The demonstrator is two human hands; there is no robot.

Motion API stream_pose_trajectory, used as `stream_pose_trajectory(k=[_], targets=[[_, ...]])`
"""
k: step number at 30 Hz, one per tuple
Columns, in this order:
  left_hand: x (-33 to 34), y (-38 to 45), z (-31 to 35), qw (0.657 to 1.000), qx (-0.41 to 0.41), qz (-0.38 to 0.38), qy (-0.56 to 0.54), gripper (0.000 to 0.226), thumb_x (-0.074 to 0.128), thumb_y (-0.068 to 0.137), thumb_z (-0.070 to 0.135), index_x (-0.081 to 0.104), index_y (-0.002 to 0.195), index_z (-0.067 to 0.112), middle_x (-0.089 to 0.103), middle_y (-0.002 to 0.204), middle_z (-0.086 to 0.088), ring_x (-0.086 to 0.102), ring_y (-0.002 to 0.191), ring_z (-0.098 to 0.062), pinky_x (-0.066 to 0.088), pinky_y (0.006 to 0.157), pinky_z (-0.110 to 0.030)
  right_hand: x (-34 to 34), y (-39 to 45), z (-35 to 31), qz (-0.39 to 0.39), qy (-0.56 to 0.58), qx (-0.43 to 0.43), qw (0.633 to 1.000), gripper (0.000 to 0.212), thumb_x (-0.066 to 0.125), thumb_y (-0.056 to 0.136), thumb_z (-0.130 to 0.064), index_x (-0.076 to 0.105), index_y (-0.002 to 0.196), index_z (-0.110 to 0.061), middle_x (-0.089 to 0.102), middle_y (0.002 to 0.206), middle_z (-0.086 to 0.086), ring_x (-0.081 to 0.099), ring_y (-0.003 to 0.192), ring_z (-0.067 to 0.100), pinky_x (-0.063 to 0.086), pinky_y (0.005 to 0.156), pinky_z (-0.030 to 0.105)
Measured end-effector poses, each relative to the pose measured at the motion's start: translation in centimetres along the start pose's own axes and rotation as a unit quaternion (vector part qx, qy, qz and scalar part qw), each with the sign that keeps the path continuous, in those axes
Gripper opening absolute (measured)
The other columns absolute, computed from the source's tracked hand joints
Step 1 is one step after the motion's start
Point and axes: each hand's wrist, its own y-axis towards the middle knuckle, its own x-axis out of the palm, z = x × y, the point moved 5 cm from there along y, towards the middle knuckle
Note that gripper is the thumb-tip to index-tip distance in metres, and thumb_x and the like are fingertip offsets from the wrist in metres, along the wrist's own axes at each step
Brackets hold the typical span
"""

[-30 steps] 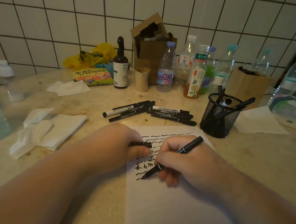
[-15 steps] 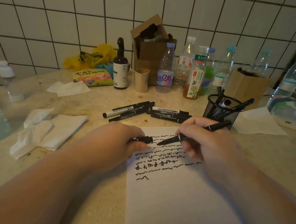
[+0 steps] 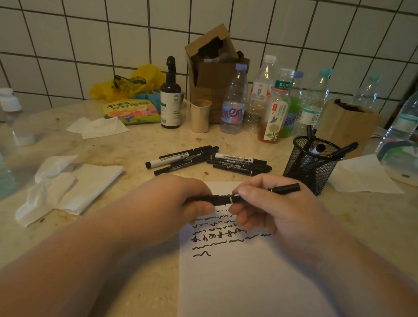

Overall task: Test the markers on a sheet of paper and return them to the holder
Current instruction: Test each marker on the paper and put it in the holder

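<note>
You are holding one black marker (image 3: 248, 195) level above the top of the sheet of paper (image 3: 241, 284), at about 12 o'clock from the written lines. Your left hand (image 3: 179, 205) is pinching the cap end (image 3: 208, 200); your right hand (image 3: 272, 211) is gripping the barrel with thumb and curled fingers. Cap and barrel are looking joined or nearly so; whether they are fully seated I cannot tell.

What could be going wrong: a half-pressed cap may be slipping off when you are dropping the marker in the mesh holder (image 3: 311, 163), and a bare tip would be marking your fingers or the sheet. Pushing off-axis could be jamming the cap crooked.

The holder is standing at about 2 o'clock from your right hand, near it, with a few markers leaning out of its mouth, one jutting toward 3 o'clock; those could be snagging the incoming one. Loose markers (image 3: 208, 159) are lying at 12 o'clock beyond your hands. Bottles (image 3: 234, 104) are crowding behind the holder, tissues (image 3: 69, 186) lying at 9 o'clock.
</note>
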Motion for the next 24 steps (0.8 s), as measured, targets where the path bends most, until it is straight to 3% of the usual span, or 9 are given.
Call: stream_pose_trajectory(k=[6,9,14,17,19,24], targets=[[0.1,-0.6,0.5,0.999,0.021,-0.039,-0.006,0.011,0.055,0.095,0.045,0.064,0.093,0.041,0.06,0.076,0.015,0.055,0.073,0.0,0.041,0.063,-0.019,0.0,0.0,0.0,-0.045,0.03,0.013,0.998,0.022,0.07,0.084,-0.019,0.074,0.093,0.001,0.074,0.082,0.024,0.071,0.067,0.028,0.058,0.062,0.032],[0.0,-0.8,0.6,0.998,0.027,-0.052,-0.031,0.016,0.057,0.094,0.044,0.062,0.079,0.04,0.058,0.067,0.016,0.051,0.064,0.004,0.037,0.057,-0.018,-0.2,-0.1,-0.3,-0.069,0.019,0.02,0.997,0.021,0.07,0.082,-0.019,0.075,0.091,0.0,0.075,0.082,0.025,0.071,0.066,0.028,0.059,0.062,0.032],[0.1,-0.2,0.9,0.997,0.028,-0.006,-0.069,0.005,0.057,0.093,0.045,0.061,0.092,0.049,0.063,0.075,0.014,0.059,0.073,-0.001,0.049,0.069,-0.023,-0.3,-0.1,-0.8,-0.024,-0.022,-0.021,0.999,0.019,0.065,0.09,-0.021,0.071,0.088,-0.003,0.071,0.069,0.018,0.063,0.055,0.024,0.051,0.052,0.03],[-0.2,0.2,0.6,0.997,0.018,0.032,-0.068,0.021,0.055,0.092,0.049,0.054,0.112,0.053,0.066,0.078,0.013,0.062,0.074,-0.001,0.053,0.071,-0.023,-1.2,0.1,-1.6,0.036,-0.039,-0.063,0.997,0.017,0.059,0.096,-0.02,0.069,0.093,-0.007,0.068,0.064,0.01,0.058,0.051,0.021,0.049,0.049,0.03],[-0.5,0.2,0.0,0.997,0.01,0.05,-0.049,0.029,0.053,0.091,0.053,0.052,0.119,0.052,0.066,0.078,0.014,0.063,0.074,-0.001,0.053,0.072,-0.022,-2.8,0.2,-2.2,0.122,-0.032,-0.106,0.986,0.013,0.057,0.098,-0.018,0.068,0.096,-0.011,0.067,0.066,0.005,0.059,0.055,0.019,0.05,0.052,0.031],[-0.1,0.2,-0.3,0.999,0.005,0.041,-0.008,0.028,0.05,0.093,0.055,0.053,0.12,0.049,0.063,0.078,0.012,0.061,0.071,-0.004,0.049,0.066,-0.019,-6.9,0.3,-2.9,0.311,-0.064,-0.159,0.935,0.014,0.053,0.103,-0.018,0.066,0.103,-0.022,0.065,0.069,-0.004,0.062,0.06,0.011,0.052,0.055,0.022]])
